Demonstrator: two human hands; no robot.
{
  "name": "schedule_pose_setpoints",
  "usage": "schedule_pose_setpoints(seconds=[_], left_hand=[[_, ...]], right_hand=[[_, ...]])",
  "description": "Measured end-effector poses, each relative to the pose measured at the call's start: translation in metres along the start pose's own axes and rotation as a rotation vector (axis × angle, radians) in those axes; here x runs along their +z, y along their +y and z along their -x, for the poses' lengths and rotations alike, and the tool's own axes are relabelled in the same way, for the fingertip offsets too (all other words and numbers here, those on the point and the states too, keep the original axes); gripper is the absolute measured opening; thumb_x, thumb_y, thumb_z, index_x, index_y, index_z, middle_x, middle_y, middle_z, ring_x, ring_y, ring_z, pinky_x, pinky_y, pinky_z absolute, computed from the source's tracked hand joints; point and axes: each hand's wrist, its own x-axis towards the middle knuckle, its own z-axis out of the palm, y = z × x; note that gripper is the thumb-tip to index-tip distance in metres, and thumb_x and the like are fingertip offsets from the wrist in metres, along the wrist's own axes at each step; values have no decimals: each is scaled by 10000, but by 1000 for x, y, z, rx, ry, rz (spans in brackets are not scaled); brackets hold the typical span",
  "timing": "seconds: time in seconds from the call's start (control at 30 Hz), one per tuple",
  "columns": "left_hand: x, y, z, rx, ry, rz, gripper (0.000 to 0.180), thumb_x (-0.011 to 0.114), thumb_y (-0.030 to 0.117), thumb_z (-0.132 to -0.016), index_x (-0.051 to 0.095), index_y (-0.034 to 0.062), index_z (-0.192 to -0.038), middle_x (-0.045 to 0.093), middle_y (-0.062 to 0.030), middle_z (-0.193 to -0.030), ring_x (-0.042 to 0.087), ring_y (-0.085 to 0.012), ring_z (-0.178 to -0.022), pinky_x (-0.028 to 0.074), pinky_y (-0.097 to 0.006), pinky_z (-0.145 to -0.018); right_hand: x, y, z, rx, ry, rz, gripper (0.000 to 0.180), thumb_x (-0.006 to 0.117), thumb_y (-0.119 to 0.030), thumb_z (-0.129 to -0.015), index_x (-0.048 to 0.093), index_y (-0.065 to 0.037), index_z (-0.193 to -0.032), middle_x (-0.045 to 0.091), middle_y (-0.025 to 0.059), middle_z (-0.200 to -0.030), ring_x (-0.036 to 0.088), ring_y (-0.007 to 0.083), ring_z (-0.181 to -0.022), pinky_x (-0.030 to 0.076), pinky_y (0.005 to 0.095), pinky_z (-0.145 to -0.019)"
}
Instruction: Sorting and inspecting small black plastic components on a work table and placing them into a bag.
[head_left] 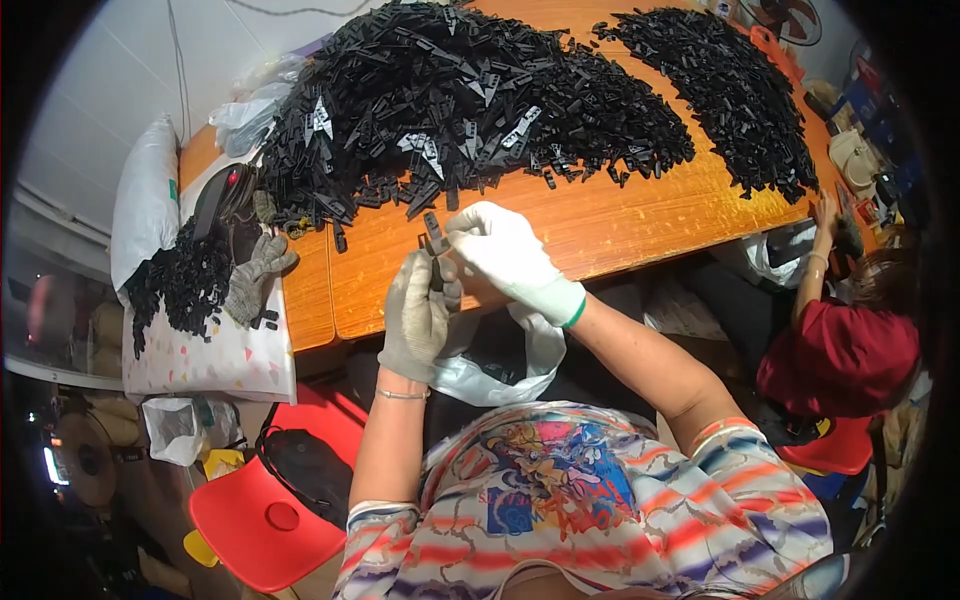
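Observation:
My left hand [414,318], in a greyish work glove, is closed around a small dark piece whose end shows between thumb and fingers. Just above those fingertips is a flat black plastic piece [432,228], pinched at its side by my right hand [508,258] in a white glove with a green cuff. The two hands almost meet over the table's near edge. Beyond them rises a large heap of black plastic pieces [430,100], a few catching bright glare. The exact shape of what the fingers grip is partly hidden.
A second black heap [735,95] lies to the right on the wooden table [600,225]. At left are a loose grey glove [258,280], a smaller pile [185,280] and a white sack [145,200]. A white bag [500,375] hangs below my hands. Another person [845,350] sits at right.

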Motion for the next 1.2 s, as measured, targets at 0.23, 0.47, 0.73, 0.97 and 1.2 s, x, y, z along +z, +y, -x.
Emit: schedule_pose_setpoints(seconds=[0.23, 0.47, 0.73, 0.97, 1.2], left_hand=[[-2, -8, 3, 123, 3, -80, 205, 477, 278, -1016, 531, 82, -1037, 478, 31, -761, 383, -28, -573, 296, -149, -485], [7, -3, 10, 217, 30, -246, 236, 457, 263, -1025, 522, 45, -1090, 462, 32, -741, 358, -16, -575, 289, -158, -480], [10, 1, 10, 204, 65, -344, 186, 472, 245, -1019, 535, 78, -1076, 465, 40, -737, 361, -18, -584, 297, -160, -493], [9, -3, 11, 214, 70, -335, 223, 453, 232, -1027, 541, 45, -1111, 470, 42, -734, 365, -20, -580, 293, -168, -486], [6, -11, 14, 261, 134, -514, 206, 462, 198, -1005, 551, 12, -1006, 477, 13, -705, 419, -46, -566, 365, -212, -477]], right_hand=[[16, 5, 2, -140, 108, -21, 200, 616, -132, -864, 629, 13, -1001, 662, 97, -841, 629, 120, -774, 508, 258, -702], [19, 1, 4, -129, 97, -118, 219, 625, -131, -885, 620, 12, -1050, 666, 75, -904, 623, 108, -814, 512, 254, -733], [17, 5, 2, -154, 57, -50, 259, 643, -150, -895, 622, 21, -1089, 676, 78, -959, 626, 106, -850, 511, 250, -754], [14, 4, 5, -163, 44, 119, 270, 634, -156, -890, 626, 10, -1102, 680, 112, -984, 649, 148, -854, 517, 280, -774], [9, 12, 6, -523, -45, 842, 209, 619, -206, -849, 604, -48, -985, 627, 189, -879, 640, 369, -809, 522, 412, -687]])
